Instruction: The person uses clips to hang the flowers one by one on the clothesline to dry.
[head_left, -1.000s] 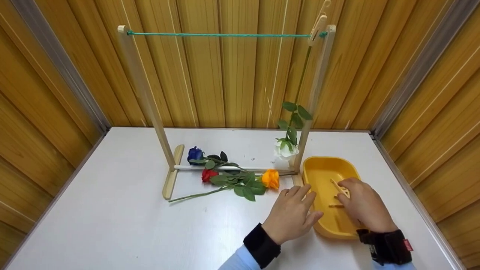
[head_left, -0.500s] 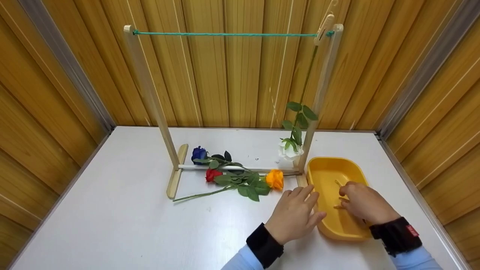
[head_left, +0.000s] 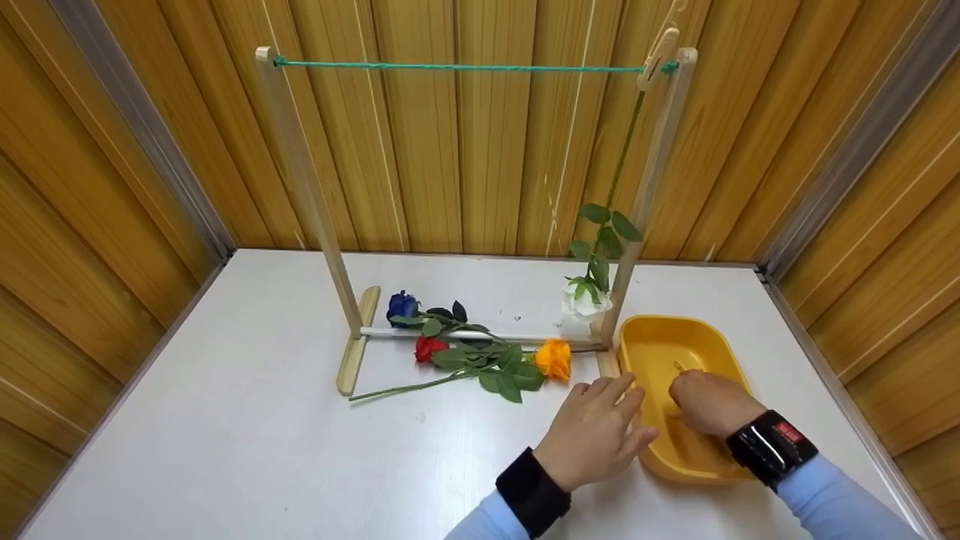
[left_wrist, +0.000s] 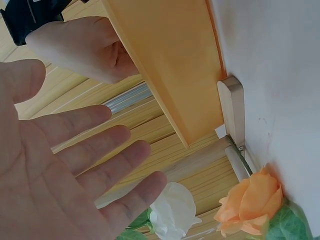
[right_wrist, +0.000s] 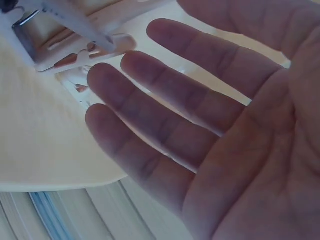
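Note:
My right hand (head_left: 712, 401) reaches down into a yellow plastic basin (head_left: 637, 330); its fingertips are hidden from the head view. In the right wrist view its fingers extend loosely beside several beige clothespins (right_wrist: 75, 57), with nothing gripped. One clothespin's tip (head_left: 679, 367) pokes out past the knuckles. My left hand (head_left: 592, 431) hovers with spread fingers at the basin's left rim, palm bare in the left wrist view. A white rose (head_left: 586, 302) hangs head down from a green cord (head_left: 457, 67), its stem caught by a clothespin (head_left: 660, 60) at the right end.
Orange (head_left: 553, 360), red (head_left: 430, 349) and blue (head_left: 403, 307) roses lie with crossed stems over the low white bar (head_left: 532, 337) of a wooden frame (head_left: 311, 195). Wood-patterned panels (head_left: 487, 165) enclose the white table (head_left: 225, 420) at the back and sides.
My right hand has turned and sunk deeper into the basin, now covering most of the clothespins seen earlier. The left hand holds nearly the same place. The whole head view has shifted slightly.

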